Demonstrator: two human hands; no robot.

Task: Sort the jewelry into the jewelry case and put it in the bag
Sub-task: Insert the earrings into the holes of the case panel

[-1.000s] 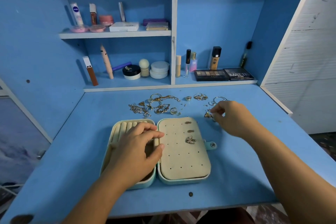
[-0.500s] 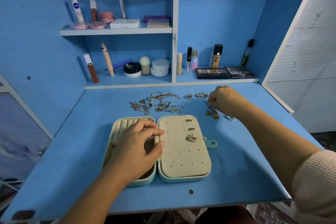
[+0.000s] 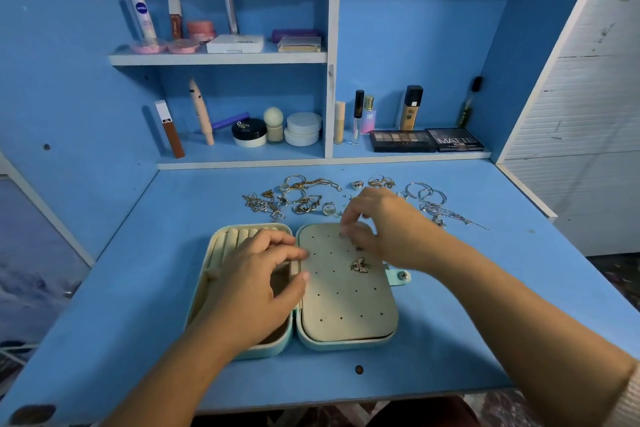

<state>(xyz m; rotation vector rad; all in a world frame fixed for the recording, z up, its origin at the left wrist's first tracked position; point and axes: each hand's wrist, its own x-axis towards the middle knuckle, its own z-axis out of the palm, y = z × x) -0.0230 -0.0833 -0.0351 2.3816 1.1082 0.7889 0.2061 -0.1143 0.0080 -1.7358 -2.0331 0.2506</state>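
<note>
An open mint jewelry case [image 3: 346,345] lies on the blue desk [image 3: 485,305]. Its right half is a cream perforated panel [image 3: 339,298] with a butterfly earring [image 3: 361,264] pinned in it. My left hand [image 3: 256,284] rests flat on the case's left half, over the ring rolls, fingers apart. My right hand [image 3: 384,222] hovers at the panel's top edge, fingertips pinched on a small earring that is mostly hidden. Loose gold and silver jewelry [image 3: 294,199] lies behind the case. Hoops and a chain [image 3: 431,199] lie to the right. No bag is in view.
The case's snap tab [image 3: 398,277] sticks out to the right. Behind the desk are shelves of cosmetics: jars [image 3: 301,132], bottles [image 3: 410,107], eyeshadow palettes [image 3: 426,140] and tubes on the upper shelf [image 3: 221,57]. A white wall [image 3: 588,114] stands on the right.
My right hand left the jewelry at the right rear and came left and nearer, over the top of the perforated panel, fingers pinched. My left hand stayed on the case.
</note>
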